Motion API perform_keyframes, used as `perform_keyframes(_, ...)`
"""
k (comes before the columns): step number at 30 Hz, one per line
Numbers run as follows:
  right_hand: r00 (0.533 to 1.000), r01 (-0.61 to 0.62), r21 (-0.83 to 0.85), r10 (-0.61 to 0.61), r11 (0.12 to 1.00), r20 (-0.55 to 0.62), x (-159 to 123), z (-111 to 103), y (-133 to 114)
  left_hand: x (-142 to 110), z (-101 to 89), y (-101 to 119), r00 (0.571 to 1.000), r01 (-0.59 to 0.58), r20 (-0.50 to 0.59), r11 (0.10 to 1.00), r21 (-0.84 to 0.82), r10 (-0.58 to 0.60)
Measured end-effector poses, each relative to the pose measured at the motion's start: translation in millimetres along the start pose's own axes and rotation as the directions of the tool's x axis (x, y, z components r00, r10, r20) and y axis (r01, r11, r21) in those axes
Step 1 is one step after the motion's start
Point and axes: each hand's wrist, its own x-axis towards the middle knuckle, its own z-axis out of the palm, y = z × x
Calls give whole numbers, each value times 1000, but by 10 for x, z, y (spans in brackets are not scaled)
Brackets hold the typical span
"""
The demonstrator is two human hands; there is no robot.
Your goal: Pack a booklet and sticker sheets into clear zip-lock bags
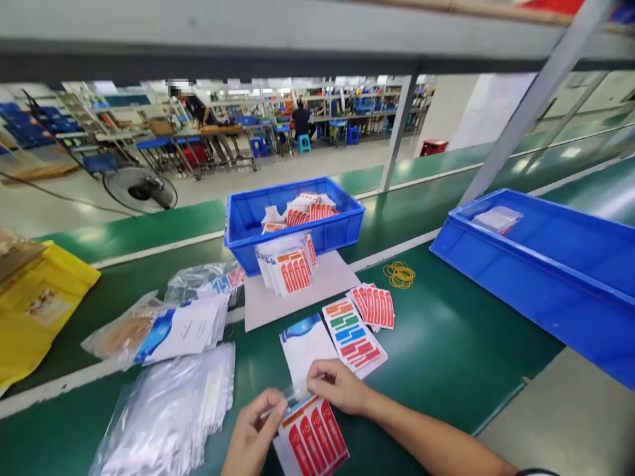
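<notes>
My left hand (pixel 260 423) pinches the upper left edge of a clear plastic bag. The bag holds a card with red label strips (pixel 317 439). At the upper right of the same bag, my right hand (pixel 335 383) is closed with thumb and forefinger together on its edge. Just beyond my hands lies a white leaflet with a blue top (pixel 307 344). Beside it rests a sheet of coloured labels (pixel 353 334), and a small fan of red label cards (pixel 374 305) touches its far end. A pile of clear plastic bags (pixel 173 403) spreads to the left of my left hand.
A blue bin (pixel 292 231) with label cards stands ahead, more cards leaning on its front. Another blue bin (pixel 546 251) is at right. Yellow rubber bands (pixel 399 274) lie between them. Leaflets (pixel 188 327) and a yellow bin (pixel 44 311) are left. People work in the background.
</notes>
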Motion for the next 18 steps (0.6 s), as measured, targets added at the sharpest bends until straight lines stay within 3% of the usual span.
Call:
perform_keyframes(4, 998, 44, -105, -39, 993, 52, -44, -43, -48, -22, -48, 41, 990, -54, 134, 998, 26, 50)
perform_keyframes(12, 993, 117, -235, -106, 965, 55, -44, -85, -166, -26, -76, 75, 987, -6, 158, 999, -34, 12)
perform_keyframes(18, 986, 161, -329, -138, 931, 92, -44, -43, -94, -14, -51, 23, 987, -50, 155, 992, 120, 31)
